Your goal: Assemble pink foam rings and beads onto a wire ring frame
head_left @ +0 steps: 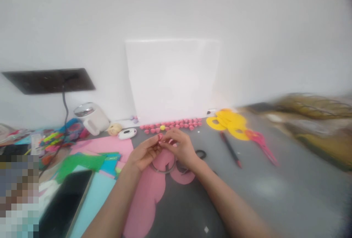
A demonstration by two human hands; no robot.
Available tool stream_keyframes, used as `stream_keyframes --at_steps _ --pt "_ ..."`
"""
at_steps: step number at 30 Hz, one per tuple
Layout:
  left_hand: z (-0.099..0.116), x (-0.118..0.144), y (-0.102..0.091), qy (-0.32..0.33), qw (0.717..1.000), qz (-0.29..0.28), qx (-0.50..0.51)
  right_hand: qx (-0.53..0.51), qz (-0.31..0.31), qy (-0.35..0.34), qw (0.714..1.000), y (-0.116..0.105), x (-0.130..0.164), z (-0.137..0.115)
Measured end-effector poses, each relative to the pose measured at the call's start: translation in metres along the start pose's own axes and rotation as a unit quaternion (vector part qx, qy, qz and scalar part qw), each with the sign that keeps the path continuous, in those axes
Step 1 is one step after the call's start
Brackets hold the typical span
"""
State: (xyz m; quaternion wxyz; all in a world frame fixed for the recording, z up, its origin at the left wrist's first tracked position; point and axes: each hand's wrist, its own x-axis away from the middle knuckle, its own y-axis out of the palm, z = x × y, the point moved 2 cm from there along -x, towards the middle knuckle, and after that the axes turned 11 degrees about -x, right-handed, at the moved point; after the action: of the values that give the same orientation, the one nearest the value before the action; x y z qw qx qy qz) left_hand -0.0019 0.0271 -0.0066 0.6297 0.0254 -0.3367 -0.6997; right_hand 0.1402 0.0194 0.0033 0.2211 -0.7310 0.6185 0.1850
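Observation:
Both hands meet over the table in the middle of the head view. Between the thumb and finger of my left hand (145, 153) is a small pink paper coil (160, 137), rolled up tight. My right hand (180, 147) pinches at the same coil from the other side; its fingertips are partly hidden. Below the hands lie a thin metal ring (162, 172) and pink paper (147, 201) with a scalloped cut edge. Black-handled scissors (201, 154) lie partly hidden beneath my right wrist. Several similar pink coils (181, 123) stand in rows behind, with one yellow piece (162, 128) among them.
A white board (173, 80) leans on the wall. Yellow paper rings (228, 120), a dark pencil (231, 150) and pink scissors (262, 144) lie to the right. Leftward are a phone (66, 201), coloured sheets (82, 166), a white glue-gun-like device (127, 133) and a white mug (93, 119).

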Motion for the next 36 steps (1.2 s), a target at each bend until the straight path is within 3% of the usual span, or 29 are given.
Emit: stream_keyframes --at_steps 8,17,36 --pt "0.0015 0.0021 0.0023 0.016 0.999 -0.036 -0.027 0.027 -0.019 0.004 0.999 0.0002 0.0003 -0.0009" --pt "0.0024 0.0027 0.0029 0.01 1.0 -0.006 -0.015 0.007 0.003 0.007 1.0 0.0004 0.0013 -0.0014" --pt "0.0029 0.001 0.0008 0.025 0.999 -0.024 -0.017 0.013 0.019 0.034 0.999 0.0015 0.0008 -0.0031"
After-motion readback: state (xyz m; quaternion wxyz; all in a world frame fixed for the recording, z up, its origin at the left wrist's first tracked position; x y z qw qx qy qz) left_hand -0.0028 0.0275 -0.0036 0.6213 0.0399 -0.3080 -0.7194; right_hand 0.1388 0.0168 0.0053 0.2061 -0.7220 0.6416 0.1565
